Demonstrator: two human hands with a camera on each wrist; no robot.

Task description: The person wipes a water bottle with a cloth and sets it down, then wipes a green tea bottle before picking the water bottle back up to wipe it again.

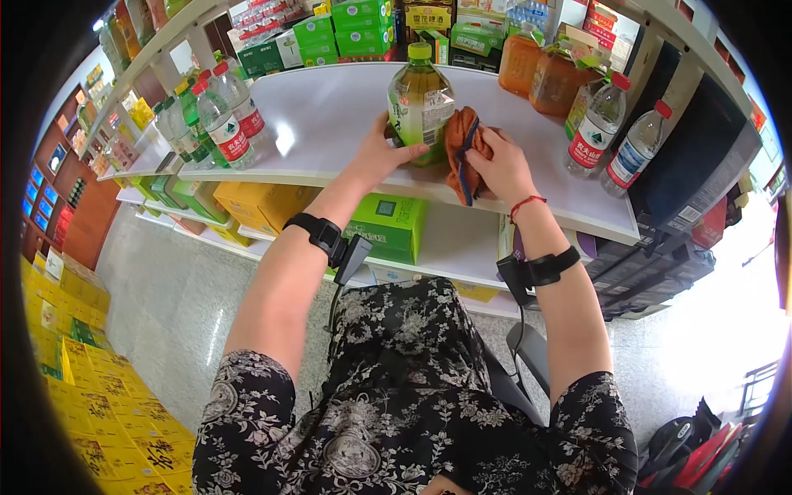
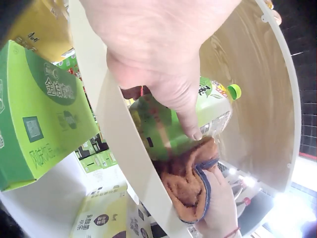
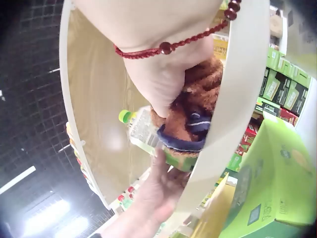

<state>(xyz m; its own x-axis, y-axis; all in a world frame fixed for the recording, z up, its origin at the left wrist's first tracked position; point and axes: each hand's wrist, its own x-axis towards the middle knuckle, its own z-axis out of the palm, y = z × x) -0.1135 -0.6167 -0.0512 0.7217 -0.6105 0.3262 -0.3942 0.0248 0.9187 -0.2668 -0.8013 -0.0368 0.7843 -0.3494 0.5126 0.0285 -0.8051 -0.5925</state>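
Note:
A large green-labelled drink bottle (image 1: 419, 107) with a green cap stands upright at the front of the white shelf (image 1: 330, 107). My left hand (image 1: 390, 151) grips its lower left side, the thumb lying across the front of the label. On the bottle's right side, my right hand (image 1: 499, 165) holds a bunched brown cloth (image 1: 462, 157) with a dark blue edge. The cloth presses against the bottle in the right wrist view, where the bottle's lower part is partly covered by it. The left wrist view shows the left thumb close above the cloth (image 2: 190, 181).
Several water bottles (image 1: 224, 124) stand on the shelf's left. To the right are two more water bottles (image 1: 596, 128) and large amber jugs (image 1: 521, 64). Green boxes (image 1: 363, 29) are stacked behind. A green carton (image 1: 386, 227) sits on the shelf below, under the front edge.

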